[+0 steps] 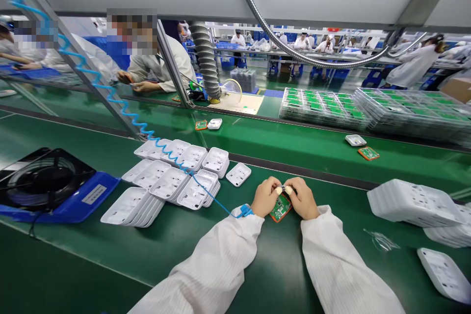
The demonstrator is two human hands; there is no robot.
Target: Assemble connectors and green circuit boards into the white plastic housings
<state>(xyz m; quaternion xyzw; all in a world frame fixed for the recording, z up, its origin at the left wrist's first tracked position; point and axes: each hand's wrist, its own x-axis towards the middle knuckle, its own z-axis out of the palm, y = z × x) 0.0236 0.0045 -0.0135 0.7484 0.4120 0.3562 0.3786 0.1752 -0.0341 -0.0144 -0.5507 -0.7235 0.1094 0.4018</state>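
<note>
A green circuit board (281,209) with an orange edge is between my hands, over the green work surface. My left hand (265,197) is closed at the upper left of the board, a blue wrist strap (243,211) with a coiled cord around its wrist. From the other side my right hand (302,198) is closed at the board's upper right. Pale covers sit on some fingertips. Both sets of fingertips meet at the far end of the board, over a small dark part I cannot make out. The fingers hide that end.
Stacked white plastic covers (167,182) stand left, with one single cover (238,174) beside them. More stacks (415,203) are at right, near a clear plastic scrap (382,241). A black fan (51,179) lies far left. Beyond runs a green belt (257,135); a co-worker (165,61) sits across.
</note>
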